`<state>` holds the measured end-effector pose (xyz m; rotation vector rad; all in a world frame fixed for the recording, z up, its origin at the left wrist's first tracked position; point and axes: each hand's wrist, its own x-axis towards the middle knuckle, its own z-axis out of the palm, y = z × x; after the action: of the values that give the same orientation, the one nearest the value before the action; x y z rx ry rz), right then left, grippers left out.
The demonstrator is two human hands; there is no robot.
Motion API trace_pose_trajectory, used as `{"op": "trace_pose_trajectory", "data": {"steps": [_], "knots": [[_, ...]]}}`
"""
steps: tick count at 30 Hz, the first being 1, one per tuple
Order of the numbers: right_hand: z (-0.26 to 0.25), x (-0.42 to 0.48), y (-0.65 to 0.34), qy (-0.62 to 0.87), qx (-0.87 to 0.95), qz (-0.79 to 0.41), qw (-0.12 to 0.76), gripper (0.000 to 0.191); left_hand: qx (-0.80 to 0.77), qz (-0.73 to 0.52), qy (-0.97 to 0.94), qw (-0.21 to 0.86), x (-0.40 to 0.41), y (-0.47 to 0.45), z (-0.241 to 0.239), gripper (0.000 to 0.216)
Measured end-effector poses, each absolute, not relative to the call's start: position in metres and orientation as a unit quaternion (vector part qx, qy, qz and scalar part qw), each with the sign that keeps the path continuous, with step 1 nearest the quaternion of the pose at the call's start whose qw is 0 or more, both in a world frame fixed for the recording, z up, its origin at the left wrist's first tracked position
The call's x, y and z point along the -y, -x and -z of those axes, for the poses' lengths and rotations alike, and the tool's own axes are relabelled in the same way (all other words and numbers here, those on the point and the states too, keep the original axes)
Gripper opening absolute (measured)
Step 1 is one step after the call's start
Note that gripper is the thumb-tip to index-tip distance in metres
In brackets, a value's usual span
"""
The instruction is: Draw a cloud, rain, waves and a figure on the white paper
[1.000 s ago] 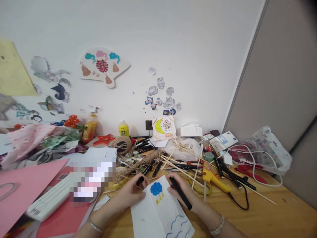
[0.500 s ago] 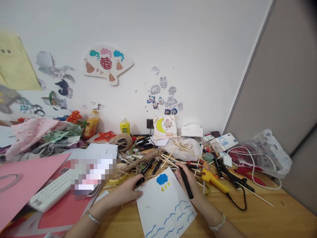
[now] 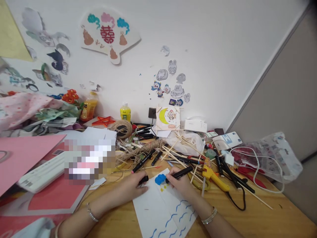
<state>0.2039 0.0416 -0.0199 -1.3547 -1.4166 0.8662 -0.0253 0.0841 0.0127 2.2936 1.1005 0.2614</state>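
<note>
The right hand (image 3: 182, 185) grips a black marker (image 3: 178, 173), its tip at the edge of a blue cloud (image 3: 160, 178) drawn on the white paper (image 3: 158, 215). The left hand (image 3: 132, 187) rests on the paper's left edge, fingers curled around a small black cap (image 3: 143, 180). The paper lies flat on the wooden table (image 3: 260, 218), with blue wavy lines lower down. Just right of the marker lies a yellow glue gun (image 3: 215, 177); bamboo sticks (image 3: 177, 150) and twine (image 3: 123, 129) lie behind, and a white keyboard (image 3: 39, 172) sits well left.
</note>
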Motion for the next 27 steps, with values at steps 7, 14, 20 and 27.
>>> {"op": "trace_pose_trajectory", "data": {"steps": [7,14,20,27], "knots": [[0.024,-0.04,-0.208,0.547,0.606,-0.357,0.454,0.03,-0.413,-0.082,-0.865,0.274,-0.08,0.023,-0.017,0.012],[0.023,-0.038,-0.208,0.545,0.616,-0.366,0.436,0.024,-0.406,-0.065,-0.872,0.266,-0.079,0.022,-0.022,0.012],[0.022,-0.037,-0.208,0.555,0.608,-0.372,0.43,0.023,-0.409,-0.055,-0.873,0.262,-0.078,0.022,-0.025,0.013],[0.019,-0.037,-0.207,0.545,0.614,-0.368,0.437,0.026,-0.405,-0.055,-0.874,0.264,-0.079,0.024,-0.021,0.015]]}}
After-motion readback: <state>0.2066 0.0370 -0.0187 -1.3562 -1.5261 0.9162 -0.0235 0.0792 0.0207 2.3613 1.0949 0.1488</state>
